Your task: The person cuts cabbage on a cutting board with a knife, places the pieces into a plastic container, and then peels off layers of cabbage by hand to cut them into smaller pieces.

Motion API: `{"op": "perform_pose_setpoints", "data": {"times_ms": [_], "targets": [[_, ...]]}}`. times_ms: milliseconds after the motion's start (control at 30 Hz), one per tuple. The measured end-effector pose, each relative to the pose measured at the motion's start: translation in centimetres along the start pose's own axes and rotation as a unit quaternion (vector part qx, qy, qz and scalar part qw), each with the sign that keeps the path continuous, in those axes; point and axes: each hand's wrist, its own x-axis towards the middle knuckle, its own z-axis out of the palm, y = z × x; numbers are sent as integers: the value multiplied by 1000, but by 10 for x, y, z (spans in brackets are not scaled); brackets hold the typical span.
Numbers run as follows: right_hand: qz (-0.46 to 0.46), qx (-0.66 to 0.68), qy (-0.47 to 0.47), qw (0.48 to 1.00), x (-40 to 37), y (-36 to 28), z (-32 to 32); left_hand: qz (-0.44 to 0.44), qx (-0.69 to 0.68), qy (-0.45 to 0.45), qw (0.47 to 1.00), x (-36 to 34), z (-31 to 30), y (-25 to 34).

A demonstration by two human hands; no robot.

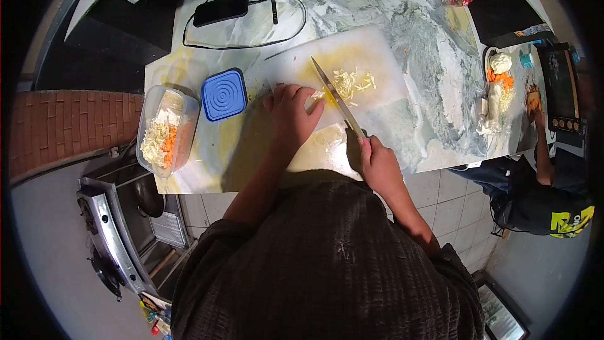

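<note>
Marble counter [434, 75] ends at right hand [377, 165] gripping knife [336, 96].

One white plastic cutting board [377, 50] carries one long steel-bladed knife [333, 91] and one pile of pale shredded vegetable [353, 82]. Beside it are one clear plastic tub [187, 141], one blue square lid [224, 94] and one black phone [220, 9]. Two hands show: one left hand [292, 116], one right hand [372, 162].

Bright overhead light, fisheye warp, dark corners
</note>
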Motion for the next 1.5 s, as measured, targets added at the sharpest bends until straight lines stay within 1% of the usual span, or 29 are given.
{"op": "perform_pose_setpoints", "data": {"times_ms": [67, 300, 400, 467, 600, 700, 800, 867, 900, 967, 1000, 1067, 1100, 1133, 1167, 1200, 1233, 1267, 1300, 1367, 1433, 1500], "targets": [[-8, 17, 16, 1000, 0, 0, 0, -14, 24, -4, 1000, 1, 2, 3], [-8, 16, 22, 1000, 3, 1, -3, -22, 56, -5, 998, 3, 4, 14], [6, 16, 5, 1000, 5, 2, -4, -17, 55, -22, 998, 4, 5, 14], [2, 13, 7, 1000, 6, 3, -4, -13, 85, -41, 995, 5, 5, 15], [-3, 10, 11, 1000, 5, 0, -7, 18, 113, -27, 993, 5, 8, 6], [-8, 6, 15, 1000, 5, -1, -8, 24, 129, -44, 990, 5, 4, -3], [-7, 19, 11, 1000, 6, -3, -9, 33, 99, -29, 994, 4, 1, -14], [-9, 22, 12, 1000, 6, -6, -9, 21, 20, 9, 1000, 1, 0, -20], [-12, 22, 11, 1000, 7, -7, -9, 20, 22, 10, 1000, 2, -5, -20], [-12, 24, -1, 1000, 9, -9, -9, -92, -108, -72, 987, 3, -14, -19], [-15, 23, -3, 1000, 9, -11, -8, -94, -105, -70, 987, 5, -19, -18], [-22, 21, 0, 1000, 10, -13, -7, -134, -166, -77, 974, 9, -27, -15], [-24, 21, -2, 999, 10, -14, -8, -136, -165, -74, 974, 12, -33, -15], [-26, 24, -6, 999, 11, -17, -9, -205, -241, -96, 944, 15, -40, -16], [-27, 27, -10, 999, 11, -19, -9, -271, -314, -115, 902, 17, -45, -19], [-31, 26, -12, 999, 12, -20, -8, -274, -313, -111, 903, 18, -47, -27], [-39, 27, -14, 999, 13, -20, -7, -205, -283, -35, 936, 19, -51, -38], [-48, 29, -17, 998, 15, -21, -6, -135, -247, 41, 959, 18, -57, -48], [-53, 30, -22, 998, 16, -25, -4, -209, -246, 14, 946, 23, -80, -48], [-69, 37, -24, 997, 16, -33, -2, -156, -147, 67, 975, 26, -111, -69], [-91, 38, -30, 995, 19, -36, 5, -196, -78, 109, 972, 21, -139, -98], [-116, 39, -38, 992, 22, -41, 12, -235, -76, 161, 956, 10, -165, -130]]}}
